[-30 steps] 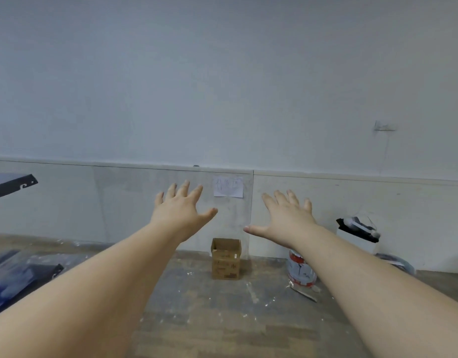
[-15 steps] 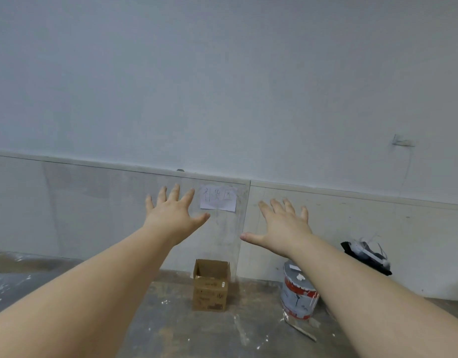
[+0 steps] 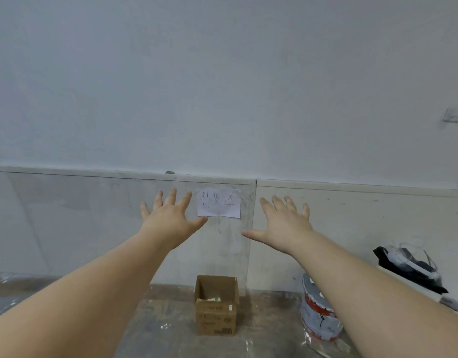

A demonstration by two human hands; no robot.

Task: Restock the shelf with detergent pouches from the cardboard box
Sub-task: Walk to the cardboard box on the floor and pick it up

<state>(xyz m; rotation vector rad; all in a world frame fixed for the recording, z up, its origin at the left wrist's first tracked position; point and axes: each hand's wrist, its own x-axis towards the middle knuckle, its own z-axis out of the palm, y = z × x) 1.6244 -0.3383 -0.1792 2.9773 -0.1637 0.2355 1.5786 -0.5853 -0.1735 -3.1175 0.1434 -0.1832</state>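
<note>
The view now sits closer to the wall, so the cardboard box [image 3: 216, 305] and the paper note [image 3: 219, 203] above it fill more of the picture than a second ago. The left hand [image 3: 171, 218] and right hand [image 3: 283, 223] now flank the note. The dark items once at the left edge are gone from view.

There is a single view, worn on the person's head, facing straight at a pale wall [image 3: 222, 86] and tilted slightly down — the floor [image 3: 171, 332] fills only the bottom strip. Both bare forearms reach in from the lower corners toward the middle. The wall stands near, a cardboard box [image 3: 215, 310] at its foot — low centre. The wide lens bends the wall's trim line.
</note>
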